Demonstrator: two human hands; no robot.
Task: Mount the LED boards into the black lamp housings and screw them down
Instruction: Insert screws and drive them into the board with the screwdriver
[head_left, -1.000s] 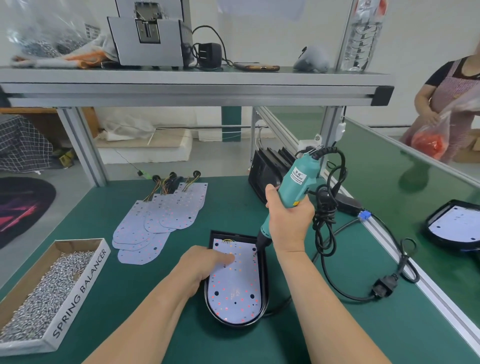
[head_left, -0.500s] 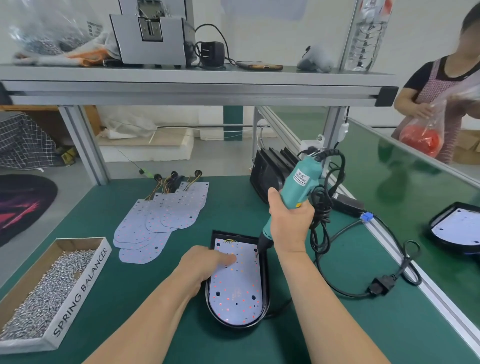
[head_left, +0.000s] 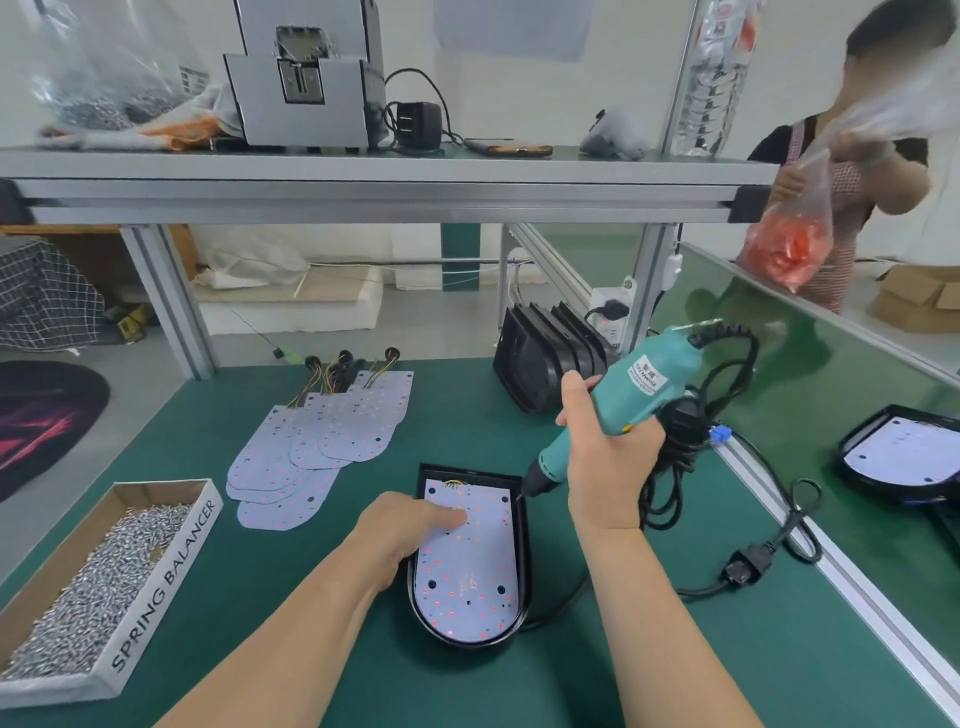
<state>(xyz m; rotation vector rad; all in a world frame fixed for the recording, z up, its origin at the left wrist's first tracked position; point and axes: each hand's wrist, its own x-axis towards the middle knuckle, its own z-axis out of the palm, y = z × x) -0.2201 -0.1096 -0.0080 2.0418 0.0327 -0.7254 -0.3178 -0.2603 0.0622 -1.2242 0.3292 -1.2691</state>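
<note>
led board (head_left: 467, 566) lies seated in the black housing (head_left: 522, 551), directly under our left hand (head_left: 410, 530) and just below the driver tip. we press one outstretched finger of the left hand onto the board's upper half and grip nothing with it. we judge this is to stop the board sliding or lifting while a screw bites. our right hand (head_left: 608, 467) is wrapped tight round the teal driver (head_left: 623, 395), which leans back toward that wrist so the bit meets the board's far corner on the right hand's side. whether a screw sits on the bit is too small to tell. the hands are apart, one at each side of the housing. dark holes nearer our wrists look unfilled, so we reckon more screws are due. the box of screws (head_left: 104, 571) sits out beyond the left forearm, within that hand's reach for feeding. spare boards (head_left: 317, 441) lie ahead of the left hand, and empty housings (head_left: 540, 358) stand ahead of the right. the driver's cord (head_left: 680, 441) bunches just outside the right hand, clear of the work.
</note>
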